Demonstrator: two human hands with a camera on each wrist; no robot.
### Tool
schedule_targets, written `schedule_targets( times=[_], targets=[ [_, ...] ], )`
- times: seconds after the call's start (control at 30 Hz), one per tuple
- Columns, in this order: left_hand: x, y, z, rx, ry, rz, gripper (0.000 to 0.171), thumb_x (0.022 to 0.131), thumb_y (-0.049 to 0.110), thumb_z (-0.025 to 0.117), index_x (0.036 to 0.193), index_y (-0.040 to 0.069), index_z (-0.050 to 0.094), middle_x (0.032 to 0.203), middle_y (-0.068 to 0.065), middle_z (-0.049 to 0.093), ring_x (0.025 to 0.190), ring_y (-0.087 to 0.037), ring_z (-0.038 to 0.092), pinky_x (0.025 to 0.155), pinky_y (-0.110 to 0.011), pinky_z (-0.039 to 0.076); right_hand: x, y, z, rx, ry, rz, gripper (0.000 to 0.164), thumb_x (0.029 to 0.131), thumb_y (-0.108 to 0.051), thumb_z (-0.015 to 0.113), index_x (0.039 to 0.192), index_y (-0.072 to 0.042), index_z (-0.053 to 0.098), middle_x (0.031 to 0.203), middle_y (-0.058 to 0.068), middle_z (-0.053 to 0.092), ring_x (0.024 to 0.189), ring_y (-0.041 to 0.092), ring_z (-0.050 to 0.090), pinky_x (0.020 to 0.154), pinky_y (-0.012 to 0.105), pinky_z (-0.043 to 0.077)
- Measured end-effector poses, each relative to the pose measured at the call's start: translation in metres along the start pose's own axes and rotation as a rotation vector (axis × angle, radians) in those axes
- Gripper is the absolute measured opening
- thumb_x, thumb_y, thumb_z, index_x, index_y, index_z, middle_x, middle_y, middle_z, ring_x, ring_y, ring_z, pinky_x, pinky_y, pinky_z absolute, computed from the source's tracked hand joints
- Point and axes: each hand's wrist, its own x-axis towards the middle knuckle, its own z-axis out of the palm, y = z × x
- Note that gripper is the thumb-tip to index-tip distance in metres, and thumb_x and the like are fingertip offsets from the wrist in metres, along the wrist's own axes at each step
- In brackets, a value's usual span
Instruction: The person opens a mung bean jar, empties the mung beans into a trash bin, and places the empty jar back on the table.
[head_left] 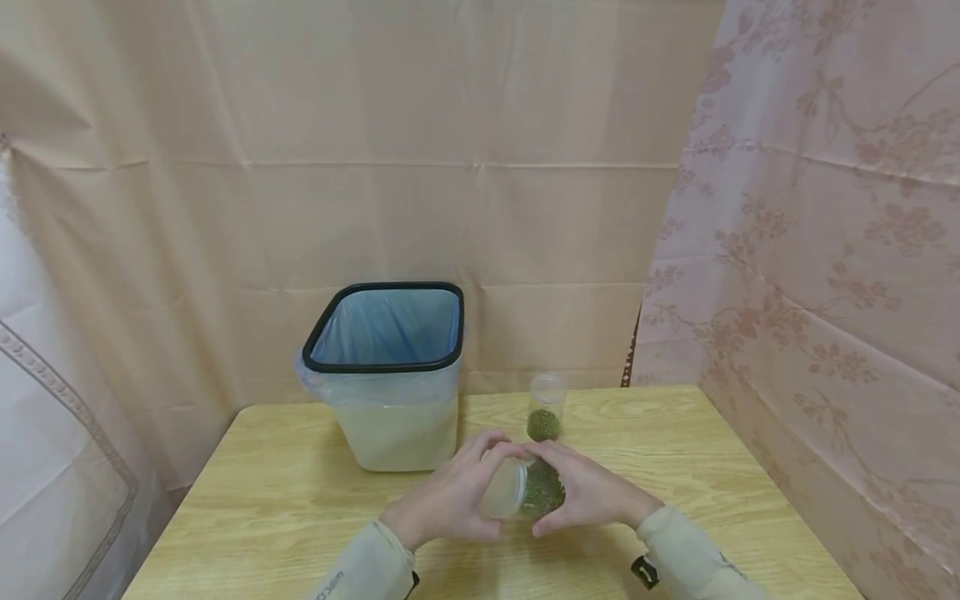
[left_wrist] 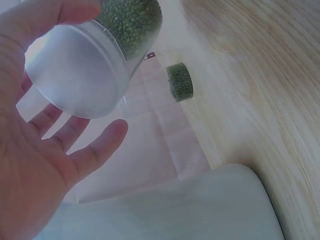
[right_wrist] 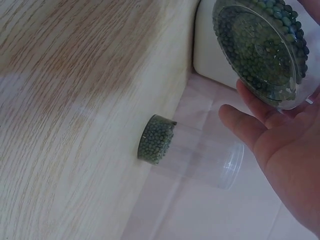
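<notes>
Between both hands a clear jar (head_left: pixel 542 490) of small green beans lies tilted on its side over the table, its whitish lid (left_wrist: pixel 77 70) toward the left. My left hand (head_left: pixel 453 502) grips the lid end, thumb and fingers curved around its rim. On the other end, my right hand (head_left: pixel 592 493) holds the jar's body near the base; beans press against the bottom (right_wrist: pixel 257 55) in the right wrist view. A second clear jar (right_wrist: pixel 190 155), partly filled with green beans and without a visible lid, stands upright just beyond the hands.
A pale bin (head_left: pixel 401 433) with a black rim (head_left: pixel 382 367) and a blue liner bag stands at the table's back left. The wooden table (head_left: pixel 675 467) ends at a beige curtain (head_left: pixel 480 208) behind and a floral curtain (head_left: pixel 840 275) on the right.
</notes>
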Motion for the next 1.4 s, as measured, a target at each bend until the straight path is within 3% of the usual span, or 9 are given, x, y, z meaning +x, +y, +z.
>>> schedule_targets(
  times=[0.27,0.5,0.63,0.73,0.9,1.13,1.4],
  targets=[
    [0.0,-0.0025,0.0016,0.015,0.048,0.033,0.08,0.067,0.022,0.083,0.139,0.016,0.049,0.134,0.0,0.046,0.119,-0.017,0.049,0.092,-0.035,0.05,-0.0003,-0.0004,-0.0004,0.0,-0.005,0.0,0.1,0.069,-0.043,0.093,0.15,-0.015,0.042,0.146,0.001,0.05,0.128,0.021,0.051,0.105,0.049,0.044],
    [-0.0004,-0.0033,0.0022,0.029,0.085,-0.002,0.081,0.066,0.034,0.082,0.139,0.016,0.051,0.126,0.003,0.052,0.105,-0.011,0.053,0.086,-0.029,0.051,-0.0021,0.0013,-0.0014,0.04,-0.042,-0.012,0.101,0.072,-0.054,0.088,0.153,-0.019,0.038,0.144,-0.005,0.049,0.127,0.02,0.051,0.104,0.047,0.044],
    [-0.0009,-0.0042,0.0033,0.037,0.078,-0.021,0.086,0.066,0.038,0.083,0.142,0.018,0.048,0.131,0.0,0.05,0.112,-0.015,0.053,0.087,-0.033,0.052,-0.0027,0.0024,-0.0025,0.03,-0.033,-0.012,0.101,0.072,-0.058,0.086,0.153,-0.022,0.038,0.146,-0.005,0.049,0.13,0.019,0.05,0.105,0.051,0.043],
    [-0.0025,-0.0054,0.0045,0.074,0.041,0.031,0.094,0.068,0.038,0.087,0.147,0.019,0.041,0.142,-0.009,0.042,0.127,-0.024,0.046,0.09,-0.038,0.053,-0.0033,0.0029,-0.003,0.01,-0.028,-0.008,0.101,0.071,-0.057,0.087,0.152,-0.019,0.04,0.148,-0.003,0.048,0.132,0.021,0.048,0.107,0.053,0.041],
    [-0.0035,-0.0072,0.0069,0.123,-0.006,0.148,0.102,0.065,0.022,0.092,0.15,0.018,0.035,0.151,-0.014,0.032,0.143,-0.031,0.032,0.098,-0.037,0.05,-0.0046,0.0027,-0.0037,0.005,-0.035,-0.005,0.1,0.071,-0.05,0.09,0.151,-0.015,0.041,0.149,0.0,0.047,0.134,0.022,0.047,0.109,0.053,0.039],
    [-0.0044,-0.0067,0.007,0.105,0.025,0.155,0.098,0.061,0.002,0.086,0.146,0.019,0.041,0.147,-0.014,0.037,0.134,-0.029,0.043,0.096,-0.036,0.051,-0.0053,0.0045,-0.0029,0.033,-0.056,-0.03,0.098,0.073,-0.055,0.086,0.151,-0.021,0.039,0.149,-0.005,0.046,0.133,0.019,0.047,0.108,0.05,0.041],
    [-0.0051,-0.0083,0.0045,0.092,0.036,0.128,0.092,0.064,0.013,0.086,0.146,0.018,0.045,0.142,-0.009,0.042,0.123,-0.022,0.051,0.096,-0.034,0.051,-0.005,0.0047,-0.0035,0.048,-0.059,-0.039,0.098,0.073,-0.058,0.085,0.152,-0.022,0.039,0.149,-0.008,0.046,0.133,0.018,0.048,0.109,0.048,0.041]
  ],
)
